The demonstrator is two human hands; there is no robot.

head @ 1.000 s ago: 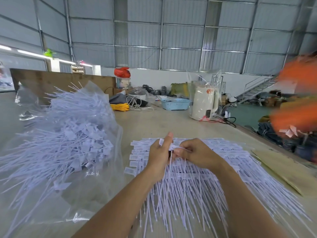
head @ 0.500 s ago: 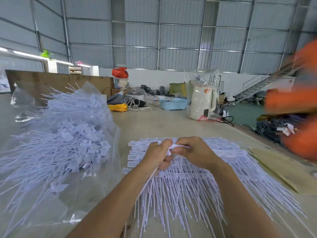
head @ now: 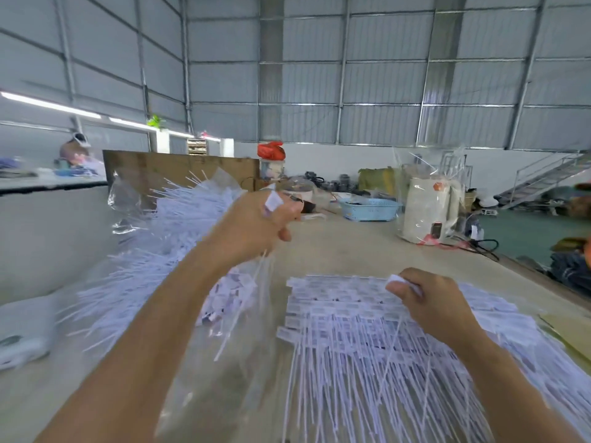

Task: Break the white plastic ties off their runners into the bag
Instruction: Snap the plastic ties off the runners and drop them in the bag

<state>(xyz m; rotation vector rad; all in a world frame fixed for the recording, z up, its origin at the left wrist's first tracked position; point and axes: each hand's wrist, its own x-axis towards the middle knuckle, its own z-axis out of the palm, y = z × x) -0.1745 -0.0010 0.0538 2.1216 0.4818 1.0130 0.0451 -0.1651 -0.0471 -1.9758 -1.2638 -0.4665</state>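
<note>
Grey corrugated shed walls back a long beige table [head: 367, 251]. Loose white plastic ties [head: 256, 302], pinched in the raised left hand [head: 259, 225], hang tail-down just above the clear plastic bag [head: 134, 251] at left; the right hand [head: 425, 298] pinches a tab on the runner pile [head: 383, 330], with open tabletop beyond.

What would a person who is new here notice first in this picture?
First, the wide fan of white ties spread on the table in front of the person, with the right hand pinching a white piece at its top edge. Next, the left hand raised with a few loose ties over the clear plastic bag, which bristles with ties on the left.
</note>
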